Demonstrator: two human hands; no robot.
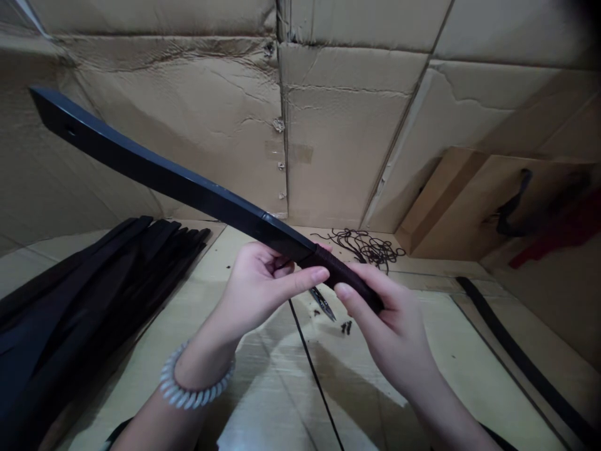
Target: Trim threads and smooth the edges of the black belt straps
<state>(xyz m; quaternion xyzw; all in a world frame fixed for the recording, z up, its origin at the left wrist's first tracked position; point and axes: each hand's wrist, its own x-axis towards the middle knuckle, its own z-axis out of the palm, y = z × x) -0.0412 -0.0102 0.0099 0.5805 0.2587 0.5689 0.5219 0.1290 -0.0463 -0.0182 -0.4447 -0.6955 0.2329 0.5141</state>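
A long black machete-shaped piece (188,188) slants across the view, broad end with a small hole at the upper left. Its handle (350,275) is wound with dark brown cord. My left hand (258,288) is closed around the junction of blade and handle, thumb along the winding. Toward the lower end, my right hand (389,313) grips the handle between thumb and fingers. A thin black cord (307,357) runs down from beneath my left hand; its upper end is hidden. Below the handle shows a pointed metal tip (323,303), the rest of that tool out of sight.
A stack of similar black pieces (117,275) lies on the left. Tangled dark cords (369,246) and small dark scraps (346,327) lie on the table (417,363). A cardboard box (451,207) stands back right, near a black strip (511,351). Cardboard walls (347,125) enclose the back.
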